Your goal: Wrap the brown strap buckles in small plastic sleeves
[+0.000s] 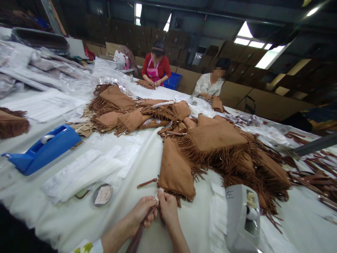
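Observation:
Near the front edge, my left hand [144,212] is closed round a dark brown leather strap [136,239] that trails toward me. My right hand [167,206] pinches beside it, fingertips almost touching the left ones. Between them shows a small white piece [157,197], too small to make out clearly. Just beyond my fingers lies a brown fringed suede bag [175,168], flat on the table, with a thin zip pull [147,183] sticking out to its left.
A pile of fringed bags [218,135] spreads across the middle. A blue tape dispenser [44,149] stands left, a grey one [242,218] right. White wrapping sheets [84,172] and a round dish [103,195] lie left. Two people [156,66] work across the table.

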A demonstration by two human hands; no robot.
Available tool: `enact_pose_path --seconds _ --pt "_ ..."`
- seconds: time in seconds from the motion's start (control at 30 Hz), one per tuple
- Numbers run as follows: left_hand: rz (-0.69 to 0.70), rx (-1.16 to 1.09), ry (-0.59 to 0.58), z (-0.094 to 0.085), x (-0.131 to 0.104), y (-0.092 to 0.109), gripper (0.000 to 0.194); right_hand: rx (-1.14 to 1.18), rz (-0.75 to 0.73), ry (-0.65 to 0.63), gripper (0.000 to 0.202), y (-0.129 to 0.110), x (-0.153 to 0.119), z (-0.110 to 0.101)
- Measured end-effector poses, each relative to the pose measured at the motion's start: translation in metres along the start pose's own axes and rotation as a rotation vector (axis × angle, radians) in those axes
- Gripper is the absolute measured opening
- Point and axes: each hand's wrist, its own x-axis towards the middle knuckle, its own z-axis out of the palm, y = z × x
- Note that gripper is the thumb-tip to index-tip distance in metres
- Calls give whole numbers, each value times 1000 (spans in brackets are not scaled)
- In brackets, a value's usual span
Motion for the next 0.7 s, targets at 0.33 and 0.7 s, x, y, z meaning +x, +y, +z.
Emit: enact_pose_path --seconds 0.33,0.7 --pt "63 171 38 -7 -10 4 38 35 44 361 56 -15 -16 -65" --pt "32 152 60 -18 -7 -26 52 -378 239 972 64 -7 -121 -252"
